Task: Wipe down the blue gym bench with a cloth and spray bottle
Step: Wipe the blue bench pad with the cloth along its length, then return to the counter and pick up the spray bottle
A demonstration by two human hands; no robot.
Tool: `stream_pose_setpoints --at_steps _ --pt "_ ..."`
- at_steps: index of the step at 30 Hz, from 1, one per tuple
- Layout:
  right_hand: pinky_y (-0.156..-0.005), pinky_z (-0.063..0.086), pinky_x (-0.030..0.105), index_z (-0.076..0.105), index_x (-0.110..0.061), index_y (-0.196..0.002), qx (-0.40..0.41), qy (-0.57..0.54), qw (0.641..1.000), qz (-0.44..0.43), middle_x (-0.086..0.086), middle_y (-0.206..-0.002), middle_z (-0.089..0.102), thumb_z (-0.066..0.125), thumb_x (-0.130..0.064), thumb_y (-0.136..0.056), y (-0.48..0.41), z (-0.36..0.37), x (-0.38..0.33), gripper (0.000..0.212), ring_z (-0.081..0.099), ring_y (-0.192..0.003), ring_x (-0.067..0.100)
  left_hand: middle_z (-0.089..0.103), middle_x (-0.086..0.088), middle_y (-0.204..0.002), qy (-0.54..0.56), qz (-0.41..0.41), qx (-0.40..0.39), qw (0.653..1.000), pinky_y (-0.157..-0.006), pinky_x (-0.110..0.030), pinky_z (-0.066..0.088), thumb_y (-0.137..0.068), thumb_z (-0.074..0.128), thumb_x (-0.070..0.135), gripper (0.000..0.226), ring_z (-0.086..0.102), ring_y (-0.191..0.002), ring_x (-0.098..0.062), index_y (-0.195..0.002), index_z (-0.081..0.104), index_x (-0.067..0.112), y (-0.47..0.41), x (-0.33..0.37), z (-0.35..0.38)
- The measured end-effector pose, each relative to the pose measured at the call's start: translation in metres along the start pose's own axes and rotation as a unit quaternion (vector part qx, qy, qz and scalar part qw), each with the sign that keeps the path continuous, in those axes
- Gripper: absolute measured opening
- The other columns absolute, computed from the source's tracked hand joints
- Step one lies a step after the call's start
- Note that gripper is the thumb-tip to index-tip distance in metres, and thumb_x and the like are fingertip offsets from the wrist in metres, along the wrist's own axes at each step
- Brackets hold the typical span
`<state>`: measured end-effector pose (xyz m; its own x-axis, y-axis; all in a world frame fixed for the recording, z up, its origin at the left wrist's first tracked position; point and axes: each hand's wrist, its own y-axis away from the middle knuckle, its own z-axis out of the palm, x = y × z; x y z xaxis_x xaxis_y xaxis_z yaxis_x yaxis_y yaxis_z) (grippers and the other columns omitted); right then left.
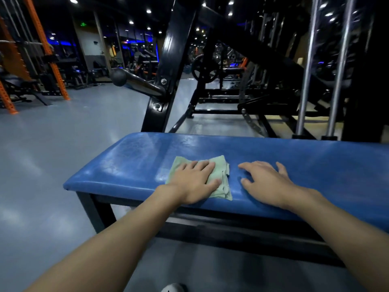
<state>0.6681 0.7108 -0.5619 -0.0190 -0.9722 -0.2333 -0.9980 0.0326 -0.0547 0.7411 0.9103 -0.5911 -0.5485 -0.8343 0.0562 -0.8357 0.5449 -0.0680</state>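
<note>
The blue padded gym bench (130,165) runs from centre left to the right edge on a black frame. A folded pale green cloth (221,165) lies on its top near the front edge. My left hand (193,182) lies flat on the cloth, fingers spread, pressing it onto the pad. My right hand (265,182) rests palm down on the bare pad just right of the cloth, fingers apart, holding nothing. No spray bottle is clearly in view; a white rounded object (174,288) shows at the bottom edge, and I cannot tell what it is.
A black machine frame (166,66) with a padded lever (134,81) rises right behind the bench. Chrome guide rods (307,70) stand at the back right. An orange rack (52,55) stands far left on the grey floor (52,154).
</note>
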Motion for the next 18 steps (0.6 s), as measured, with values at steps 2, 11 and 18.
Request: stream_pose_setpoints --at_steps 2,11,18 --pt "-0.118 0.0 0.056 0.033 -0.031 -0.149 -0.003 0.0 1.0 0.01 -0.005 -0.15 0.041 0.039 -0.037 -0.1 0.012 -0.007 0.009 0.05 0.024 -0.144 0.018 0.021 0.006 -0.164 -0.003 0.024 0.018 1.0 -0.118 -0.042 0.015 -0.099 0.024 0.063 0.068 0.02 -0.148 -0.022 -0.157 0.02 0.028 0.003 0.018 0.005" --pt "-0.118 0.012 0.052 0.035 -0.034 -0.147 0.04 -0.071 0.994 0.066 -0.005 -0.146 0.046 0.042 -0.037 -0.099 0.064 -0.042 0.087 0.048 0.038 -0.137 0.02 0.064 0.001 -0.105 0.003 0.085 0.142 0.986 -0.078 -0.04 0.034 -0.1 0.029 0.057 0.038 0.054 -0.097 -0.03 -0.096 0.051 0.026 -0.013 0.102 0.001" --pt "-0.088 0.048 0.025 0.053 -0.032 -0.124 0.136 -0.497 0.854 0.064 -0.019 -0.104 0.071 0.061 -0.041 -0.093 0.052 -0.079 0.163 0.033 0.062 -0.104 -0.002 0.065 0.006 -0.089 0.413 0.178 0.131 0.884 -0.072 -0.022 0.046 -0.105 0.044 0.034 0.026 0.056 -0.078 -0.005 -0.099 0.06 0.015 -0.108 0.212 -0.048"
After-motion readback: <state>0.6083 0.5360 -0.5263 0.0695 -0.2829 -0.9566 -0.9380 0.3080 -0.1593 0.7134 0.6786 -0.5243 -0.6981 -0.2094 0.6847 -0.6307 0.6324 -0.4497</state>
